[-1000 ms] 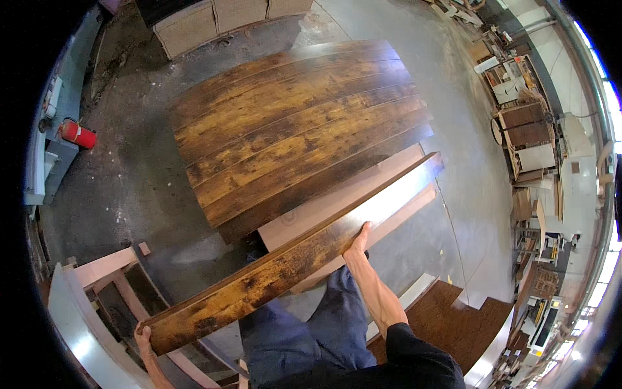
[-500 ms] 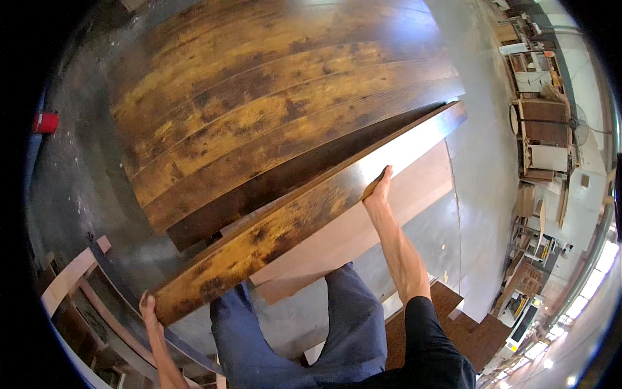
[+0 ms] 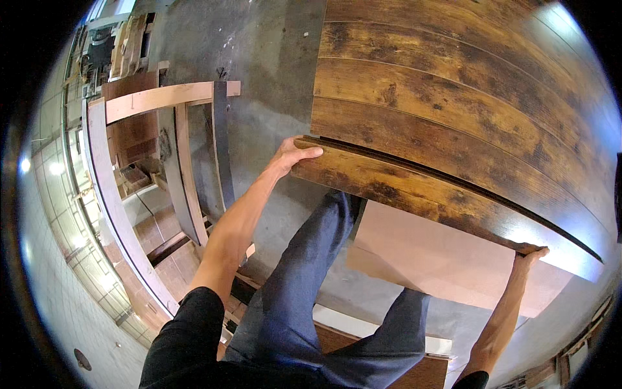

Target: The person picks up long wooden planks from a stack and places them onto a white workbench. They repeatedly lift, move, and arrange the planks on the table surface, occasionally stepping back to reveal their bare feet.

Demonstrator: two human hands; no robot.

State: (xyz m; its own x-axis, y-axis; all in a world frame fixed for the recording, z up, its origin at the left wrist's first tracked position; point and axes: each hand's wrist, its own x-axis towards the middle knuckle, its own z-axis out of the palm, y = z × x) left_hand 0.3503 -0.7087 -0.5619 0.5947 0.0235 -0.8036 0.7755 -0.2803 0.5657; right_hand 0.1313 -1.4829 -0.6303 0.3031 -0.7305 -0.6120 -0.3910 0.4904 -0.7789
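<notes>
A long wood-grain plank (image 3: 402,189), mottled golden and dark brown, lies alongside a large surface of matching planks (image 3: 414,84). A thin dark gap runs between the two. My left hand (image 3: 295,157) grips the plank's left end, thumb on top and fingers round the end. Near its right end, my right hand (image 3: 532,254) is closed over the front edge; its fingertips are partly hidden. Beneath the plank and toward my legs shows a pale pinkish-tan sheet (image 3: 414,253).
A wooden frame rack (image 3: 170,97) with upright slats stands to my left. Around the planks is grey concrete floor (image 3: 265,84). Brown boards (image 3: 421,375) and a white strip (image 3: 343,321) lie by my legs. Stacked wood (image 3: 133,42) stands at the far left.
My view has swung left. The plank, tilted and apart from the surface before, now lies much closer along its edge. Both hands still hold it, the right one farther along toward its end.
</notes>
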